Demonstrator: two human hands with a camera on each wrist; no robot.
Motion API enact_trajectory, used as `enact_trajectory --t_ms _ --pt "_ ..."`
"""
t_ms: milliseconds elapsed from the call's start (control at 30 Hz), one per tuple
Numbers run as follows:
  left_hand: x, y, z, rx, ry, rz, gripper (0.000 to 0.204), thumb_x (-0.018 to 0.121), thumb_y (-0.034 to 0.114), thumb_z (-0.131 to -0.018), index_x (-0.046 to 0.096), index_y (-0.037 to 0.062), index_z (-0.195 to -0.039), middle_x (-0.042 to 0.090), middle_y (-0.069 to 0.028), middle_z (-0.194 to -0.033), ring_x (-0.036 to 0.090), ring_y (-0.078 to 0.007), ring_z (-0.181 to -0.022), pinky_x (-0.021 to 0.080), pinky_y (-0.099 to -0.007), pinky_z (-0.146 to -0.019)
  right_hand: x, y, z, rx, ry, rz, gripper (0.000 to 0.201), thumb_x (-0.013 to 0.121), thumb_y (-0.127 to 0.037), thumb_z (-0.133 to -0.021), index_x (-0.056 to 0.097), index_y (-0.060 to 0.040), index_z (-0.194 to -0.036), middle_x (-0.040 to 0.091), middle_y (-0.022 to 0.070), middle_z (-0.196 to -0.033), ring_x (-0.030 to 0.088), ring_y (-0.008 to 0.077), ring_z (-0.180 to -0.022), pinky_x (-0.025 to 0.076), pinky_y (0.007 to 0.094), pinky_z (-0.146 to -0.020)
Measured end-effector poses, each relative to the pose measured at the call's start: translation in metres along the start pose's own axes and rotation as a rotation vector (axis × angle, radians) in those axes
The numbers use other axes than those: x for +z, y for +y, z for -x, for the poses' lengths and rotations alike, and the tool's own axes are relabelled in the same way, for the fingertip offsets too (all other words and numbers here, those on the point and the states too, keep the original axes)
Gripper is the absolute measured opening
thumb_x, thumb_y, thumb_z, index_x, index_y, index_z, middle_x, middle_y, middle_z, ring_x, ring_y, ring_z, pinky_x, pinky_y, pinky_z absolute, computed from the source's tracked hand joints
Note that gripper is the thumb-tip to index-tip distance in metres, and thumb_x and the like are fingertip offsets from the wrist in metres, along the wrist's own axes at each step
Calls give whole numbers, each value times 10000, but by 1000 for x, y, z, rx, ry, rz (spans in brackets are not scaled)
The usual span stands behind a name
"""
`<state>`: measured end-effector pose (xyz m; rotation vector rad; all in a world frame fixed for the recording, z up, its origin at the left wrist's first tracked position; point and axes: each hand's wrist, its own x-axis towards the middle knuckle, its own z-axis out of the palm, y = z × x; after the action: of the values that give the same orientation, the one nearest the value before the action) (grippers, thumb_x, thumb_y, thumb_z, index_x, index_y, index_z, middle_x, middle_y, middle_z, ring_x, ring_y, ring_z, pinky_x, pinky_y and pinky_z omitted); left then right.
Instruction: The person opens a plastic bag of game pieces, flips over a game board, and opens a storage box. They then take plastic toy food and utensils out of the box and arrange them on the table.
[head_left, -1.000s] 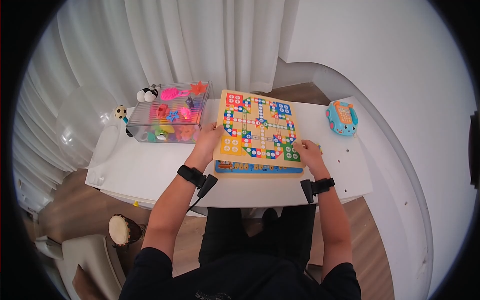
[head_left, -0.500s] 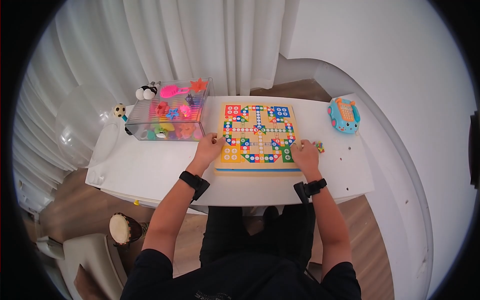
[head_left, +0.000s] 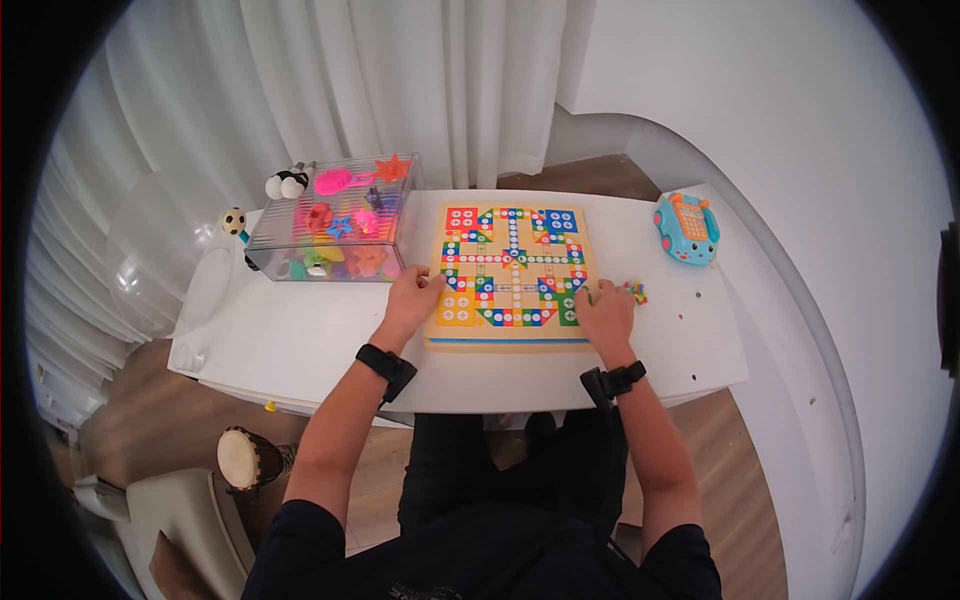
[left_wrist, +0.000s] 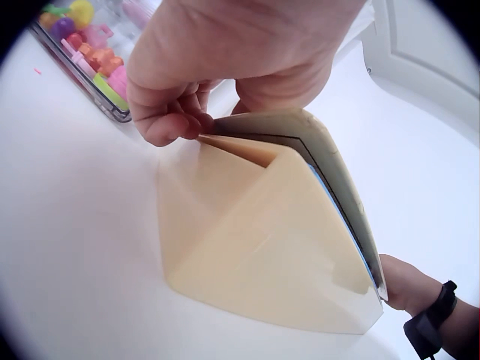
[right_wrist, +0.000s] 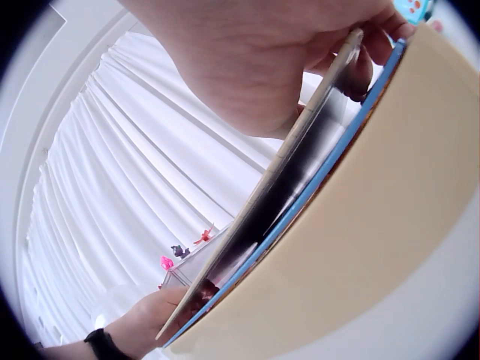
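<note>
A wooden ludo board (head_left: 505, 245), printed with coloured tracks and corner squares, lies over a pale wooden box (left_wrist: 247, 247) on the white table. My left hand (head_left: 410, 302) grips the board's left edge, its fingertips right at the box's rim in the left wrist view. At the opposite edge, my right hand (head_left: 606, 312) pinches the board, with fingers curled under it. The right wrist view shows a narrow gap between the board's underside and the box. A blue panel edge (right_wrist: 341, 150) shows along the box top. The ludo face hides whatever is inside.
Left of the board stands a clear plastic box (head_left: 330, 255) of colourful toys, with a pink brush (head_left: 340, 181) and small figures on its lid. A blue toy phone (head_left: 688, 230) sits at the right. A small multicoloured thing (head_left: 636, 292) lies beside my right hand.
The ludo board was raised and tilted over the blue-topped box; both hands have brought it down nearly flat onto it. Since half a second ago, little has moved.
</note>
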<state>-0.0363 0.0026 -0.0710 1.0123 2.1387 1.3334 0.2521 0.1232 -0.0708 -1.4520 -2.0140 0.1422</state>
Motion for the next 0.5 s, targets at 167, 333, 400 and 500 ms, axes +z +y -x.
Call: enact_trajectory --t_ms 167,333,400,500 --pt "-1 4 0 -44 -36 23 372 690 234 -851 581 -42 -1076 584 -43 -772 547 -110 -682 462 -264 -606 -4 -6 3 -12 26 0 352 606 -304 -795 631 -4 -977 590 212 -873 527 403 -913 447 507 -785" --pt "-2 0 -1 -51 -62 33 381 679 232 -865 571 -44 -1104 578 -40 -788 548 -106 -693 461 -257 -605 -1 3 3 -74 84 51 316 613 -288 -787 634 -21 -956 583 202 -915 529 393 -922 451 492 -784" --pt "-3 5 2 -51 -64 36 387 678 244 -866 572 -44 -1101 573 -41 -780 543 -109 -677 458 -262 -596 -2 15 -4 -15 2 -51 282 625 -261 -769 636 -34 -935 581 184 -966 533 377 -939 454 475 -800" --pt "-3 5 4 -42 -31 -3 418 677 275 -865 569 -44 -1113 563 -38 -758 539 -115 -660 454 -262 -584 -13 31 -14 44 -34 -27 302 647 -247 -745 632 -43 -967 583 168 -1005 534 367 -957 453 465 -821"
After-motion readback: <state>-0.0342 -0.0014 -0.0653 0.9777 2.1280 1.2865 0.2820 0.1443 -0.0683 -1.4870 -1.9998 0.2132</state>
